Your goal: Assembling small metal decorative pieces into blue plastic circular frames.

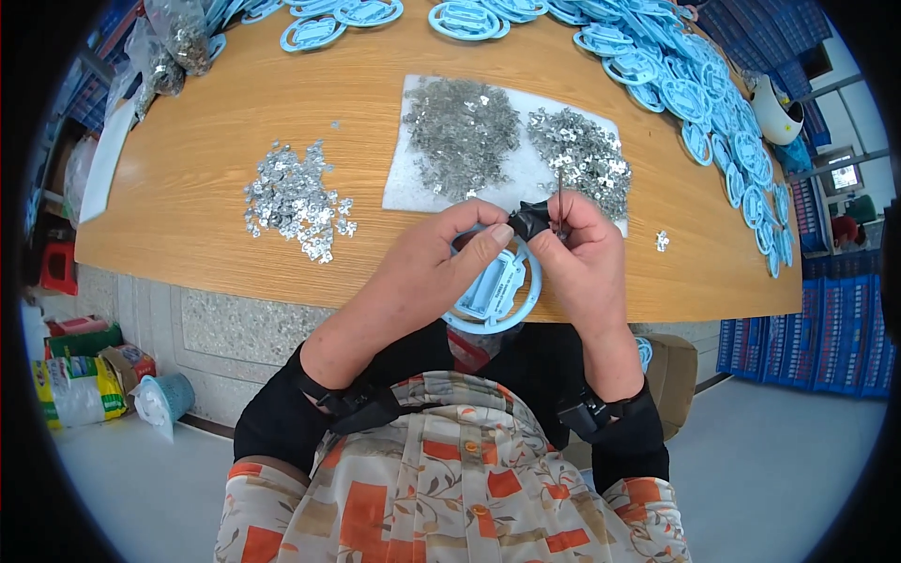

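Observation:
Close to the table's front edge, my left hand [460, 246] is closed on the upper rim of a light-blue round plastic part [495, 286], which has a ring and a rectangular middle piece. My right hand [587, 258] is closed beside it, with a thin dark rod-like tool [560, 192] standing up between the fingers. Something black and wrapped [531, 220] sits where both hands' fingertips meet; what it is I cannot make out. Just beyond, small metal pieces lie in a dull heap [460, 131] and a shinier heap [587, 159] on a white foam sheet [399, 188].
Left on the wooden table [206, 94] lies another pile of small metal pieces [296, 197]. A few more pieces [663, 241] lie at right. Light-blue parts [690, 98] are heaped along the far and right edges. Filled plastic bags [178, 38] stand far left. A cardboard box [671, 385] is below.

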Tool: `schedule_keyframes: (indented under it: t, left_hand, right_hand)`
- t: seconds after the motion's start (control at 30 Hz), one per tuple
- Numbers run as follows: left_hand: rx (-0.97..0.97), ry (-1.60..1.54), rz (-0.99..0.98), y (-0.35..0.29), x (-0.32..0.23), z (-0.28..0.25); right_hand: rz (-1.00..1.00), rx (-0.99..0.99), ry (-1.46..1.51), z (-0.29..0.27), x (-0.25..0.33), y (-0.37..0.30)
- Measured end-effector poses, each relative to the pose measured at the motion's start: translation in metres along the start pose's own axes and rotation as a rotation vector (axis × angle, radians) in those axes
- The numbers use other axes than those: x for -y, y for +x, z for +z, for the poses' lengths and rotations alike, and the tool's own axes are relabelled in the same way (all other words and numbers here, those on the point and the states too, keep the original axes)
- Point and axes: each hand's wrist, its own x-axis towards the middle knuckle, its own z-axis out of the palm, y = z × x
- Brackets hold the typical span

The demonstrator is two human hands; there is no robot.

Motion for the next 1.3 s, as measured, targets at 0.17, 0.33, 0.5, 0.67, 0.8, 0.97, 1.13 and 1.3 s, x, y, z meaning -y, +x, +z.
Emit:
schedule_keyframes:
  t: [0.17,0.33,0.5,0.67,0.8,0.97,1.13,1.3]
  left_hand:
    - [-0.032,0.002,0.028,0.001,0.010,0.003]
    - [-0.034,0.093,0.026,-0.002,0.001,0.003]
    - [-0.047,0.097,-0.016,-0.002,0.001,0.006]
    - [-0.042,0.097,-0.028,-0.001,0.005,0.005]
    - [-0.047,0.085,-0.075,0.003,0.019,-0.005]
    - [-0.040,0.169,-0.063,0.005,0.021,-0.007]
    - [-0.045,0.185,-0.120,0.008,0.023,-0.009]
    - [-0.074,0.237,-0.095,0.007,0.025,-0.007]
  right_hand:
    - [0.007,-0.012,0.117,-0.002,-0.003,-0.003]
    - [0.054,0.124,-0.002,-0.010,0.009,-0.005]
    - [0.108,0.125,0.051,-0.005,0.005,-0.005]
    - [0.058,0.080,-0.040,-0.004,-0.004,-0.007]
    - [-0.139,0.043,-0.218,-0.007,-0.012,-0.013]
    - [-0.337,0.125,-0.467,-0.001,-0.024,-0.012]
    - [-0.395,0.163,-0.528,0.000,-0.027,-0.010]
    - [-0.434,0.218,-0.663,-0.001,-0.029,-0.012]
